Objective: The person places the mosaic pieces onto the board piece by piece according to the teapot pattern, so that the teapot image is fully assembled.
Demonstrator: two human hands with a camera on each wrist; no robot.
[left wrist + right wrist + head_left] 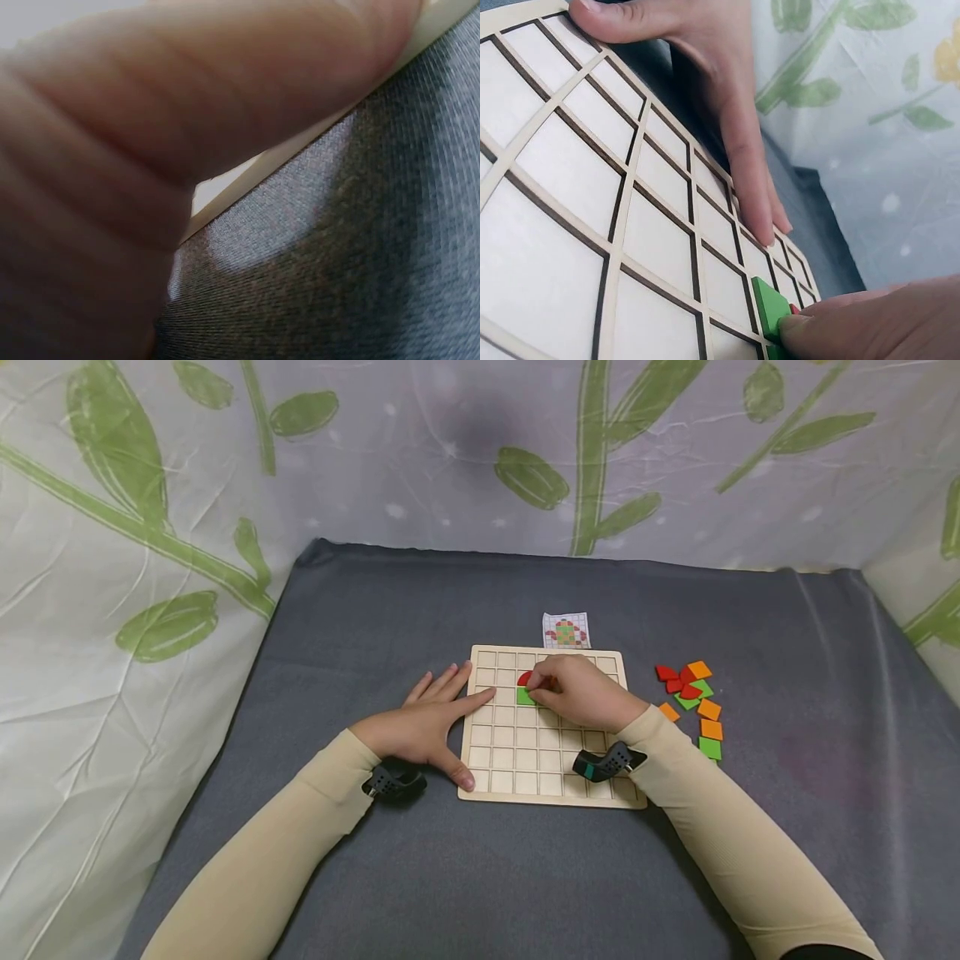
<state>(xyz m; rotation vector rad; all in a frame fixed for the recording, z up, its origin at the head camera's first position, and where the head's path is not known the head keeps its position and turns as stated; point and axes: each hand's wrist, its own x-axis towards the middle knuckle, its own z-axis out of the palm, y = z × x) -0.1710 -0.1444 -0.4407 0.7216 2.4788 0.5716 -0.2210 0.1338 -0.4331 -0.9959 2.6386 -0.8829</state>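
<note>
A pale wooden grid board (525, 760) lies on the grey cloth. My left hand (427, 722) lies flat with straight fingers against the board's left edge, thumb at its near corner; the right wrist view shows this left hand (727, 112) across the board. My right hand (577, 693) rests on the board with curled fingers, pinching a green square tile (525, 697) in a cell of the upper rows. A red tile (524, 677) sits in the cell just beyond. Up close, the green tile (771, 306) is tilted, with my fingertip (802, 330) on it.
Loose red, orange and green tiles (693, 702) lie right of the board. A small pattern card (566, 631) sits just behind it. The grey cloth (337, 262) covers the table, and a leaf-print sheet (150, 527) hangs behind and at both sides.
</note>
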